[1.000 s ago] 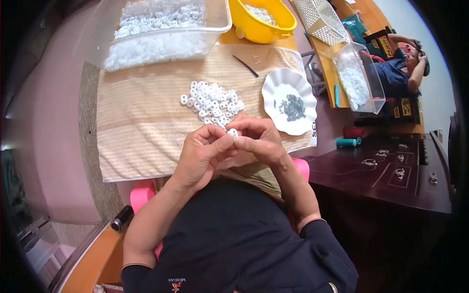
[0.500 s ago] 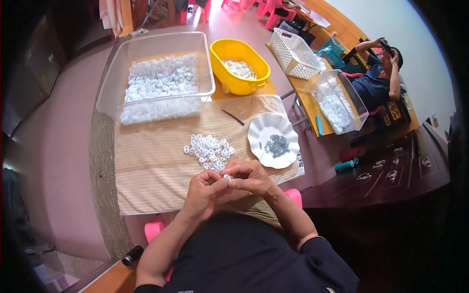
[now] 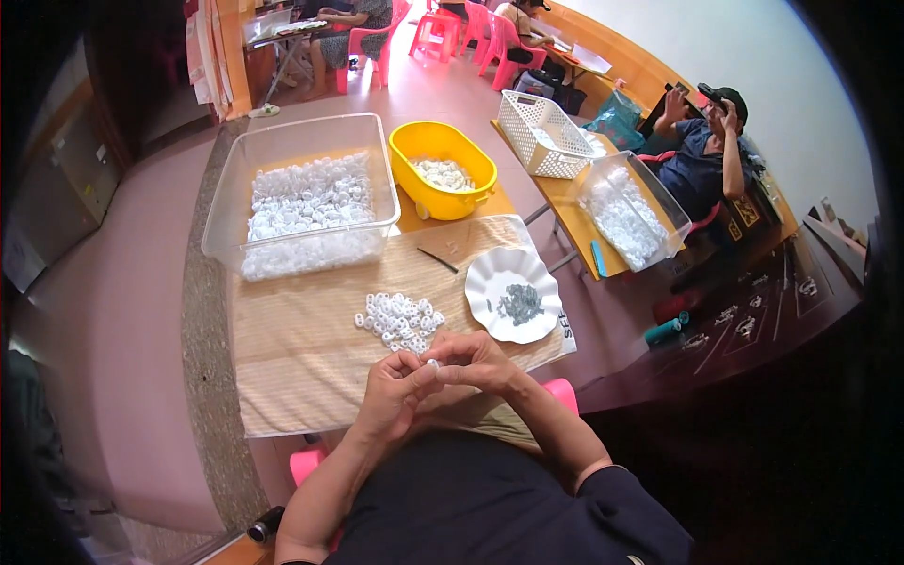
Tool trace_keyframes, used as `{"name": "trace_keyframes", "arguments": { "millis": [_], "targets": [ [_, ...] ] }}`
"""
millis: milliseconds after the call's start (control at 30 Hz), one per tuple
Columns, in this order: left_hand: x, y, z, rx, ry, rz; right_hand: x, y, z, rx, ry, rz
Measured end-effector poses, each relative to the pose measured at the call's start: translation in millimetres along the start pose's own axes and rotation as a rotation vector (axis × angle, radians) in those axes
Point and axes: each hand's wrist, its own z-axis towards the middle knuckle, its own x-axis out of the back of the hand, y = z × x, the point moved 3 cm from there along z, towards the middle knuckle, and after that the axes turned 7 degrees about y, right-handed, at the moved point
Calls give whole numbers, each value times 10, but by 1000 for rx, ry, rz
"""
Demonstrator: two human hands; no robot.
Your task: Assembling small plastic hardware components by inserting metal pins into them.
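Note:
Just above the near edge of a striped beige cloth (image 3: 301,367), my two hands meet. Between the fingertips is a small white plastic piece (image 3: 432,363), pinched by my left hand (image 3: 397,384) and my right hand (image 3: 478,363); fingers partly cover it. Right beyond them lies a loose pile of white oval pieces with holes (image 3: 400,318). A white wavy-rimmed plate (image 3: 485,273) to the right bears a heap of small grey bits (image 3: 521,304). Farther back on the cloth rests a thin dark stick-like tool (image 3: 438,260).
A large clear bin (image 3: 218,221) of white pieces stands at the back left, beside a yellow tub (image 3: 414,193) with off-white pieces. On the side table at right are a white basket (image 3: 541,151) and another clear bin (image 3: 670,218). A person (image 3: 706,151) sits beyond it.
The view has tipped upward, so the table sits lower in the picture and more of the room shows. My hands keep their pinch on the white piece. The seated person's hand moved off their head.

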Motion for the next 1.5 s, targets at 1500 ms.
{"name": "trace_keyframes", "arguments": {
  "millis": [1500],
  "targets": [
    [-10, -16, 5, -17, 4, 184, -20, -177, -70, 236, 40, -412]
  ]
}}
